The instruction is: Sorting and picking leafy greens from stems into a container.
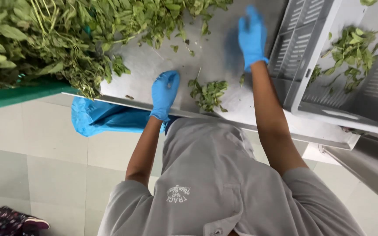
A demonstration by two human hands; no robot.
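Your left hand (164, 92), grip loosely curled and empty, sits just left of the small leaf pile (208, 93); your right hand (251, 36), fingers spread, is farther up the frame.

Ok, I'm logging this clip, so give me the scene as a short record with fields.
surface: steel table
left hand: blue glove, resting on the table beside the small leaf pile
right hand: blue glove, flat on the table farther back, holding nothing
big heap: leafy stems, at the table's left
crate: grey, holds loose leaves
blue bag: hangs below the table edge
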